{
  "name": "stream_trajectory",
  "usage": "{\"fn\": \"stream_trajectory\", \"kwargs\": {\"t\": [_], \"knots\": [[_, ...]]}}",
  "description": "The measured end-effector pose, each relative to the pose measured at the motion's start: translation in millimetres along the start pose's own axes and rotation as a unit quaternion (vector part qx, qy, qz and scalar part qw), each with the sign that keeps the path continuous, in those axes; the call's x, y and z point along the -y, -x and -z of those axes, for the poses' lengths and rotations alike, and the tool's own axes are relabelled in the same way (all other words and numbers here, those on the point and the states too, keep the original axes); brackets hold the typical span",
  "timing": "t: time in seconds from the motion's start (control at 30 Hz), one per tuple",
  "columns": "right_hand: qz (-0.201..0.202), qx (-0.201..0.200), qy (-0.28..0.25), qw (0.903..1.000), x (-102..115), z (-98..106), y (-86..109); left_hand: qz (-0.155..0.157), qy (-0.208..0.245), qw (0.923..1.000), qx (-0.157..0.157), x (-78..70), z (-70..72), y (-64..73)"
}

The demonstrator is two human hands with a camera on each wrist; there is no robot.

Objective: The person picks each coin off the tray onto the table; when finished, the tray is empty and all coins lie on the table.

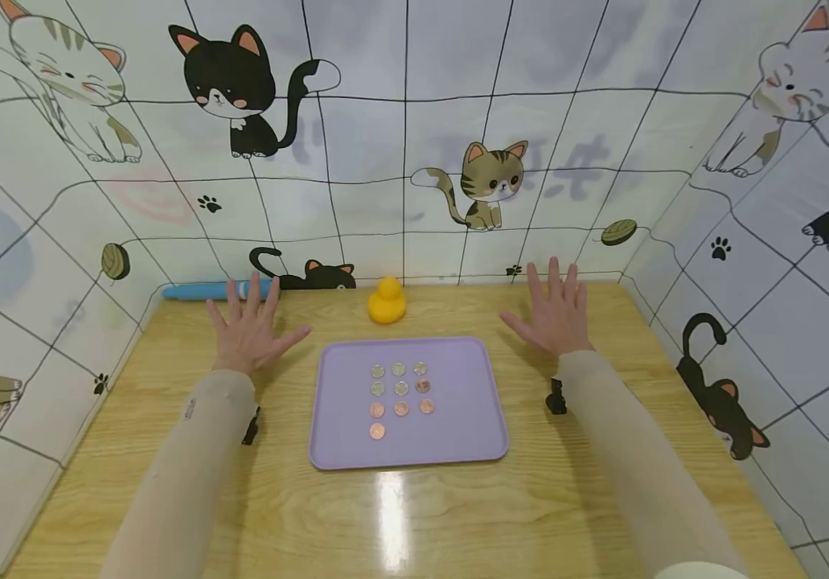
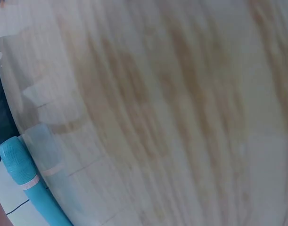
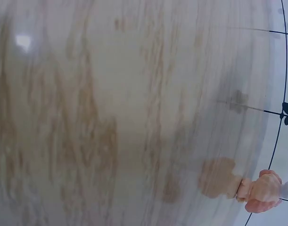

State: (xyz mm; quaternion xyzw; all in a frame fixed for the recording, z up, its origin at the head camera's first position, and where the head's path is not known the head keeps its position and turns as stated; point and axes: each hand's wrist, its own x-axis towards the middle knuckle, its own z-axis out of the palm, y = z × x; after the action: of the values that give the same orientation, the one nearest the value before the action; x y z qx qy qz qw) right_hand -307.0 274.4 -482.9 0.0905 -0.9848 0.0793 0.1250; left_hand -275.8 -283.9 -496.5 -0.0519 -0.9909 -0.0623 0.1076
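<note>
In the head view my left hand (image 1: pixel 246 334) is at the left of the table, fingers spread and straight. Its fingertips overlap a blue stick-like object with white bands (image 1: pixel 193 291) by the back wall; whether they touch it I cannot tell. My right hand (image 1: pixel 555 314) lies at the back right, fingers likewise spread, holding nothing. Between the hands a lilac tray (image 1: pixel 457 434) holds several small coins in short rows, silver-coloured coins (image 1: pixel 399 369) at the back and copper-coloured coins (image 1: pixel 401 408) nearer me. Behind the tray sits a yellow rubber duck (image 1: pixel 387 302).
The wooden table (image 1: pixel 298 515) is glossy and meets cat-printed walls (image 1: pixel 371 145) at the back and sides. Dark wrist straps (image 1: pixel 556 397) show beside the sleeves. A rounded peach-coloured shape (image 3: pixel 264 190) at the right wrist view's edge is unclear in kind.
</note>
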Motion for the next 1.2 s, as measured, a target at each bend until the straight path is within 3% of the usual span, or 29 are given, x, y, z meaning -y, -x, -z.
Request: {"fn": "stream_trajectory", "kwargs": {"t": [0.17, 0.33, 0.53, 0.7, 0.87, 1.2], "knots": [[0.014, 0.008, -0.016, 0.9997, 0, 1, 2.5, 0.002, 0.018, 0.9998, 0.004, 0.4, 2.4, 2.7], [0.035, 0.013, -0.025, 0.9990, 0, 4, 7.0, 0.003, 0.042, 0.9985, 0.034, 0.0, 3.2, 9.4], [0.097, 0.009, -0.068, 0.9930, 1, 6, 11.9, -0.004, 0.099, 0.9927, 0.070, -6.1, 7.7, 18.7], [0.167, 0.015, -0.118, 0.9787, 7, 6, 17.2, -0.021, 0.175, 0.9814, 0.075, -17.0, 14.8, 26.8], [0.220, 0.021, -0.133, 0.9662, 22, 6, 26.2, -0.023, 0.235, 0.9673, 0.093, -26.4, 17.6, 38.8], [0.250, 0.124, -0.158, 0.9474, 73, 13, 42.8, -0.045, 0.314, 0.9400, 0.127, -43.0, 16.2, 67.2]]}}
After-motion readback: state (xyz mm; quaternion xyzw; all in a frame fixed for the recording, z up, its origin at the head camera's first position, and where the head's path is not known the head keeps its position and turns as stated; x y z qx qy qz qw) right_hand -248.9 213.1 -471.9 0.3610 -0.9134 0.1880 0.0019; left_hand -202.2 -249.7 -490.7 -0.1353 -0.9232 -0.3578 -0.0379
